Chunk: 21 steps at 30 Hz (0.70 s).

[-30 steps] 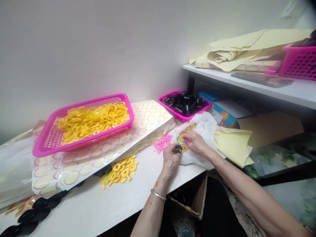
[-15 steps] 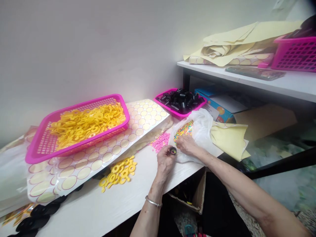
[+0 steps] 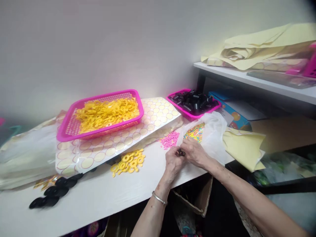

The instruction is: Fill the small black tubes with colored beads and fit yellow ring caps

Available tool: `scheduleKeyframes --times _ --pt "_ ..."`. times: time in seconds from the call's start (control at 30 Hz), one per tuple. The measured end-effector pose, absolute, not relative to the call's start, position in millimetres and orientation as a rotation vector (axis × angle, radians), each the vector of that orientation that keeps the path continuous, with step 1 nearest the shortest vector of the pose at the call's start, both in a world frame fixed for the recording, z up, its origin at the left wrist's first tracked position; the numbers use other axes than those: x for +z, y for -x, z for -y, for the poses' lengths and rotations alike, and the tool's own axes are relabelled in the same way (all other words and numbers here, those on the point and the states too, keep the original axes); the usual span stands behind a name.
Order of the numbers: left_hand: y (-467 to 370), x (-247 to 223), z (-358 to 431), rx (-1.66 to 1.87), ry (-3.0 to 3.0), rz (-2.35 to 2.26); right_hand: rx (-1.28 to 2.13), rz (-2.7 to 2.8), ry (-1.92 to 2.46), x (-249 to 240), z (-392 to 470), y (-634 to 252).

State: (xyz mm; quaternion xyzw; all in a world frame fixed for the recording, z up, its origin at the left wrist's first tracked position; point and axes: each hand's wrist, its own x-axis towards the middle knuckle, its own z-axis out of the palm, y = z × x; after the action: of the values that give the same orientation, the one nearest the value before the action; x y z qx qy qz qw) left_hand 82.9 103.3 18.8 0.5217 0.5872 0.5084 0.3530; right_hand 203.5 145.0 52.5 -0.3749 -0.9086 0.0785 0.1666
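My left hand (image 3: 173, 160) is wrapped round a small black cylinder (image 3: 181, 152), its open end facing up. Against it rests my right hand (image 3: 194, 152), fingers pinched together over the cylinder's opening; what they hold is too small to make out. Just behind, a white plastic bag (image 3: 214, 126) lies open with multicoloured beads (image 3: 196, 131) in it. Small pink pieces (image 3: 170, 140) are heaped to the left of the bag. Yellow ring-shaped pieces (image 3: 129, 162) lie in a loose pile on the white table (image 3: 98, 200), left of my hands.
A pink basket (image 3: 100, 132) of yellow pieces stands on sticker sheets (image 3: 113, 149). Behind the bag is a basket of black cylinders (image 3: 195, 102). Black parts (image 3: 55, 192) lie at the left. A shelf (image 3: 256, 78) holds yellow paper; an open carton (image 3: 197, 200) sits below the table edge.
My right hand has moved from the beads to the cylinder's opening and now meets my left hand. The view has turned to the left.
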Motion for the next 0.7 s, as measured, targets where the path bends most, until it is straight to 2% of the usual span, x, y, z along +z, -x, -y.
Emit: scheduleKeyframes --times 0.23,0.37,0.6,0.7 --pt "-70 10 -79 1.325 -1.377 -1.524 0.468 2.486 0.842 55 -127 -193" --pt "-55 2 -62 1.329 -1.416 -1.612 0.539 2.353 0.923 49 -123 -183" --pt "-29 -12 -43 1.240 -1.478 -1.718 0.044 2.575 1.275 31 -138 -161" --pt "-26 -15 -42 1.205 -1.573 -1.658 -0.055 2.671 1.327 26 -142 -151"
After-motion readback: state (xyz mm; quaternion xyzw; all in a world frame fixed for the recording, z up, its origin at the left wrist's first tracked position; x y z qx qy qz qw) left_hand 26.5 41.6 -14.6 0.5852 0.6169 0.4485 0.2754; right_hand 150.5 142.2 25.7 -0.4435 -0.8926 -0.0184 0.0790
